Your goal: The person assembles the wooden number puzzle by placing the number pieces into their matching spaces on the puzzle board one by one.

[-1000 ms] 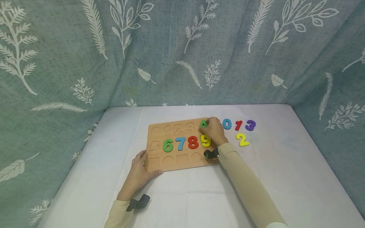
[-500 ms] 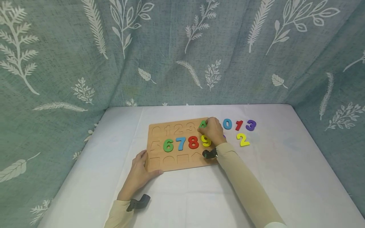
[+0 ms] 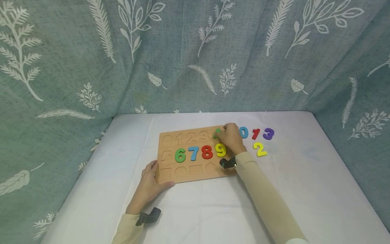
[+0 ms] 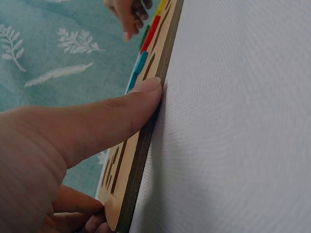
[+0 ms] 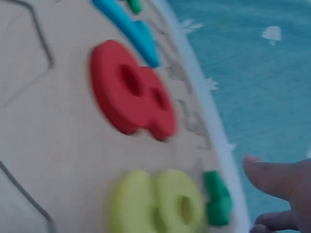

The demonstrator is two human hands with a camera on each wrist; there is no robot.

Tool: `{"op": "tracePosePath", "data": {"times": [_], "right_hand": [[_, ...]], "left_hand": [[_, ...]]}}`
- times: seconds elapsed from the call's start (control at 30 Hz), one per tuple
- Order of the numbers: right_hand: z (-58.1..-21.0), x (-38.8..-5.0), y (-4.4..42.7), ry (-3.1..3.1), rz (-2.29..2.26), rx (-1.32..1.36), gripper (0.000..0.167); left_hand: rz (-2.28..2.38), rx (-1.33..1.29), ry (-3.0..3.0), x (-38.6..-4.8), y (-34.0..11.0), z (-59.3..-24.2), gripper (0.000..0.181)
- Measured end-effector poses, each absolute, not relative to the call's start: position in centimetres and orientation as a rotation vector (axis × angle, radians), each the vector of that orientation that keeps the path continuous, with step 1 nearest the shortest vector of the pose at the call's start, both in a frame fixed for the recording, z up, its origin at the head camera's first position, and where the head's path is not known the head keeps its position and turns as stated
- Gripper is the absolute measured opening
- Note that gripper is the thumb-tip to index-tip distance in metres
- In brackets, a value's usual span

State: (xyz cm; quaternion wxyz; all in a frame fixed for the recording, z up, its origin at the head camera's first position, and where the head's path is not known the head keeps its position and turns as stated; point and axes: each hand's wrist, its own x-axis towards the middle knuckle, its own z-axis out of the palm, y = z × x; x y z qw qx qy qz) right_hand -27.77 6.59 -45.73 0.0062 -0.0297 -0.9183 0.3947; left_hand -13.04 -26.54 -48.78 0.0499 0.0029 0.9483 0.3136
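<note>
My left hand (image 3: pixel 148 183) grips the near left corner of a wooden number puzzle board (image 3: pixel 198 172); in the left wrist view the thumb (image 4: pixel 116 116) lies along the front edge. Over the board's far right corner is my right hand (image 3: pixel 232 137), beside the green number 4 (image 3: pixel 216 132). The right wrist view shows its thumb (image 5: pixel 272 177) apart from that green piece (image 5: pixel 217 199). A green 6 (image 3: pixel 180 155), blue 7 (image 3: pixel 193 153), red 8 (image 3: pixel 207 152) and yellow 9 (image 3: pixel 220 150) stand in the middle row.
Right of the board lie a blue 0 (image 3: pixel 243 132), red 1 (image 3: pixel 255 134), purple 3 (image 3: pixel 268 134) and yellow 2 (image 3: pixel 259 149). Outlined recesses 0 to 3 run along the back row. A white cloth (image 3: pixel 195 217) covers the table; a patterned curtain (image 3: pixel 182 51) hangs behind.
My right hand has shifted slightly to the right and up from the green 4. A purple piece glimpsed beside the right wrist half a second ago is now hidden. The left hand keeps its place.
</note>
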Motion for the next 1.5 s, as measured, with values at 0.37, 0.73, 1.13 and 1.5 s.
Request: {"op": "tracePosePath", "data": {"times": [0.37,0.73,1.13,1.5], "right_hand": [[-42.2,-26.9,10.9,-2.648,1.204,0.037,0.046],[-40.8,-24.7,16.1,-2.543,1.195,-0.033,0.04],[-45.2,-25.5,15.9,-2.8,1.211,0.216,0.044],[-46.9,-27.7,12.2,-2.952,1.182,0.346,0.044]], "left_hand": [[0.938,0.004,2.891,-13.2,-26.5,-48.6,0.119],[0.928,-0.006,2.887,-13.0,-26.5,-48.7,0.12],[0.938,0.0,2.875,-13.1,-26.6,-48.7,0.121],[0.936,-0.01,2.882,-13.0,-26.6,-48.8,0.12]]}}
